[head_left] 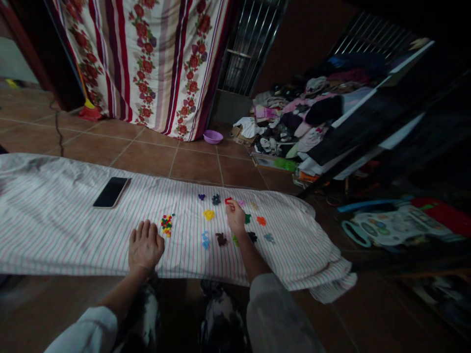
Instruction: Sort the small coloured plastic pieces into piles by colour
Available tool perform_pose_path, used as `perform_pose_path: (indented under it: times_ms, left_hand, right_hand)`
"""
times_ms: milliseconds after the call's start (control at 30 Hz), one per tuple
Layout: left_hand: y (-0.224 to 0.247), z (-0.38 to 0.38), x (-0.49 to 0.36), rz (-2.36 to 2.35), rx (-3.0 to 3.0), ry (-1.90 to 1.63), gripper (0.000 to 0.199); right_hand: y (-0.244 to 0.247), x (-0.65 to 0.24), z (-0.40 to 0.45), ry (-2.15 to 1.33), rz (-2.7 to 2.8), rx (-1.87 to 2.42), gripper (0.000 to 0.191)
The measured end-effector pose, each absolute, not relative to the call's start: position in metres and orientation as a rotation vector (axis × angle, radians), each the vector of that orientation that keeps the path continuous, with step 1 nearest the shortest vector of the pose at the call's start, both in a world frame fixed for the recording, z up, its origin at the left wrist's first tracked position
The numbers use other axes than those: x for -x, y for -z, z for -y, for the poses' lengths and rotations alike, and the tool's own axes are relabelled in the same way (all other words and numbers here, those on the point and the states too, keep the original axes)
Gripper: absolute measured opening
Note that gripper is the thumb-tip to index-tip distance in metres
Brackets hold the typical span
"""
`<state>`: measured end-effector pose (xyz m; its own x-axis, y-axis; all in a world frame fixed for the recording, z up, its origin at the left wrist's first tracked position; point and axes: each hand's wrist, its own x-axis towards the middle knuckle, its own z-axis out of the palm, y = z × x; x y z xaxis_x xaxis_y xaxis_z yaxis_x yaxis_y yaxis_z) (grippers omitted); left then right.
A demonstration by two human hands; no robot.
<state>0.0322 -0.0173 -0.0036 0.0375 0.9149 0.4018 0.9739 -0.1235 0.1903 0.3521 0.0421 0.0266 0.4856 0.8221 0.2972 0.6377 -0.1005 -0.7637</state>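
My left hand (145, 246) lies palm down on the striped cloth (91, 240), its fingers stretched out. Just beyond its thumb is a mixed pile of small red, yellow and green pieces (167, 225). Over the small red pieces (228, 200) at the back, my right hand (235, 216) has its fingers pinched together; whatever is between them is too small to make out. Around it are sorted piles: yellow pieces (209, 214), dark grey pieces (216, 199), brown pieces (221, 239), light blue pieces (205, 239) and orange pieces (261, 221). My right forearm partly covers the light green pieces (235, 240).
A phone (111, 192) lies on the cloth to the left. Beyond, a purple basin (213, 137) stands on the tiled floor near a floral curtain (147, 63). Heaped clothes (294, 110) are at the back right, and a patterned plastic panel (393, 225) is at the right.
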Motion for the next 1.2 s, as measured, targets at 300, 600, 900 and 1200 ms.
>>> perform_pose_path:
  times_ms: [300,600,900,1200]
  left_hand:
    - [0.004,0.016,-0.033,1.965,2.152,0.624,0.046]
    - [0.006,0.016,-0.033,1.993,2.149,0.657,0.045]
    - [0.003,0.016,-0.033,1.977,2.155,0.594,0.047]
    - [0.004,0.017,-0.032,1.981,2.162,0.579,0.048]
  right_hand:
    - [-0.029,-0.39,-0.053,-0.203,1.153,2.081,0.03]
    - [-0.024,-0.398,-0.067,-0.199,1.182,2.15,0.03]
    - [-0.02,-0.4,-0.072,-0.192,1.217,2.141,0.035]
    - [-0.023,-0.399,-0.069,-0.221,1.316,2.175,0.04]
